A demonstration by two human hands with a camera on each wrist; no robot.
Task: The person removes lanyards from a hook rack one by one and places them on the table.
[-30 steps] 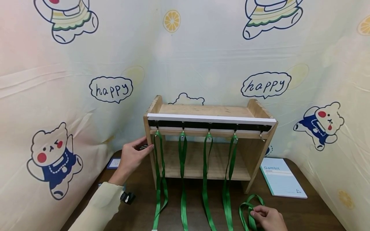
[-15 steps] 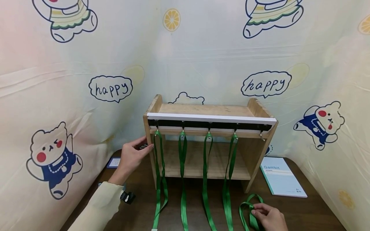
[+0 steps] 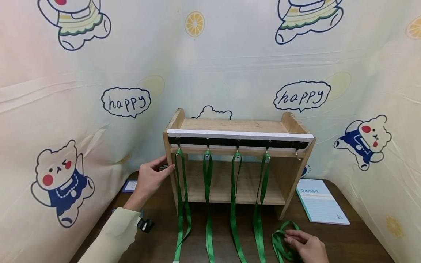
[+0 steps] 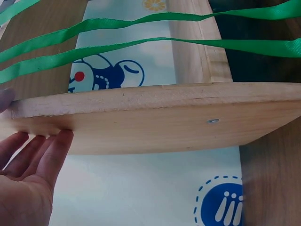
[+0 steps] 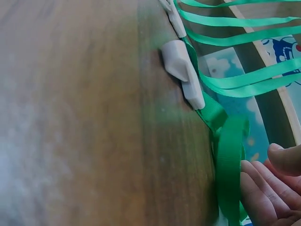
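Left hand grips left side of wooden shelf between thumb and fingers. Right hand, before shelf's right corner, touches loose green lanyard on table; fingers nearly straight, thumb apart. Four hanging lanyards along shelf's front; notebook right of shelf.

Left hand holds side of wooden shelf; four green lanyards hang from hooks; right hand touches loose lanyard on surface.
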